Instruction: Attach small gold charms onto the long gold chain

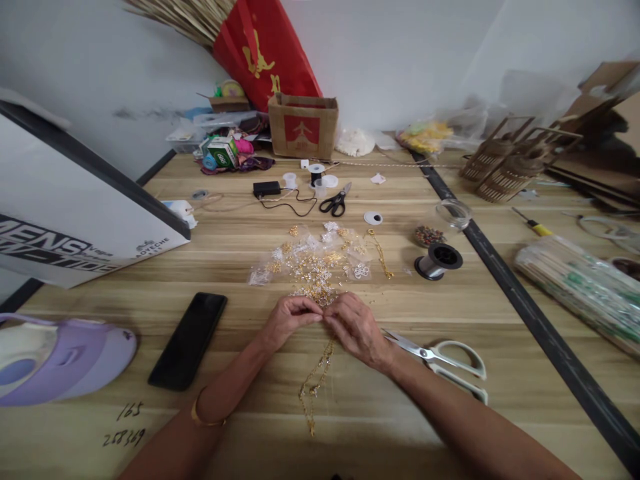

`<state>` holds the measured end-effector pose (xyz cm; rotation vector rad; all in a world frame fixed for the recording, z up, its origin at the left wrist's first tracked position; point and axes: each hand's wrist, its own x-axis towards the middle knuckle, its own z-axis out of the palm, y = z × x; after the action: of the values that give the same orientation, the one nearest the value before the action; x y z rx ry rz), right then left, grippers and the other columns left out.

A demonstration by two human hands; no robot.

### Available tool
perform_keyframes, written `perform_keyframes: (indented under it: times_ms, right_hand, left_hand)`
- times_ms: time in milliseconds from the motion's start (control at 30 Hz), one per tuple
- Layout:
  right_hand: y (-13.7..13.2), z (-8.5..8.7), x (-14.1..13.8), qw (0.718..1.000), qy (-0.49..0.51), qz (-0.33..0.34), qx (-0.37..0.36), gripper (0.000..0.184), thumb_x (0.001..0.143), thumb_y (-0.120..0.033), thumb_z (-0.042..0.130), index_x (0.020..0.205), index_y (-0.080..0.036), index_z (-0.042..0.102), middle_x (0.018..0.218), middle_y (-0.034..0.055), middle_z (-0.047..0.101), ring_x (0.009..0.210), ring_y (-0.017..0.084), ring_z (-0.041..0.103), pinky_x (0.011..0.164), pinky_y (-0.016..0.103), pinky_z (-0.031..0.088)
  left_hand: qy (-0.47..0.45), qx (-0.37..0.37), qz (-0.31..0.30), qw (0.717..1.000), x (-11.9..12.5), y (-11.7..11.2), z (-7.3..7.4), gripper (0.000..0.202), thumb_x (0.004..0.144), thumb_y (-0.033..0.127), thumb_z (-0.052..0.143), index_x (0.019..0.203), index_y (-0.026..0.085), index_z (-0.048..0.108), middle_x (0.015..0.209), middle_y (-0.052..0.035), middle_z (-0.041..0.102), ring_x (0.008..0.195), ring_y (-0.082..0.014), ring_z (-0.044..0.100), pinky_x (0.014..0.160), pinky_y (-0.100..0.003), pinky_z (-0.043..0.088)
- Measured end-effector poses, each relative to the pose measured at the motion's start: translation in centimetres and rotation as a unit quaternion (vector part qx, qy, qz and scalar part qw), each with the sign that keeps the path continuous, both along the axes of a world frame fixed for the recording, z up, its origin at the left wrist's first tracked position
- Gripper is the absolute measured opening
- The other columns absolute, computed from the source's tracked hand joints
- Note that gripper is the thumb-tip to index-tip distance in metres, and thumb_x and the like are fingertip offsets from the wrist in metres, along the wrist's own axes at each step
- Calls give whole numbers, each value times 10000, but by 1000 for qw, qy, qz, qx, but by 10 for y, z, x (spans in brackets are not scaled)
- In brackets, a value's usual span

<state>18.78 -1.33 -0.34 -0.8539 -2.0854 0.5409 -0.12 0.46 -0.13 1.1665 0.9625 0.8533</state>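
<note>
My left hand (pixel 293 321) and my right hand (pixel 356 328) meet fingertip to fingertip over the table, both pinched closed. A thin gold chain (pixel 314 389) with small pale beads runs from under my right fingers toward me and lies in a loop on the wood. What the left fingertips pinch is too small to make out. Just beyond the hands spreads a pile of gold and clear beads (pixel 320 270) with small plastic bags among it. Another gold chain (pixel 381 253) lies to its right. White-handled scissors (pixel 440 357) rest by my right forearm.
A black phone (pixel 189 341) and a purple appliance (pixel 75 360) are on the left. Black-handled scissors (pixel 336 200) lie behind the beads. On the right stand a wire spool (pixel 439 261) and a jar of beads (pixel 433 233). A cardboard box (pixel 303 127) stands at the back.
</note>
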Motion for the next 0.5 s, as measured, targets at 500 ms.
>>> perform_keyframes:
  times_ms: [500]
  right_hand:
    - [1,0,-1,1000,7,3,3,81,901,-156,474,895,-188,548,799,52,567,774,174,500,721,330,433]
  left_hand:
    - [0,-15,5,1000,0,-1,1,147,586,213,803,682,137,720,692,-14,709,660,-115,613,673,-209,466]
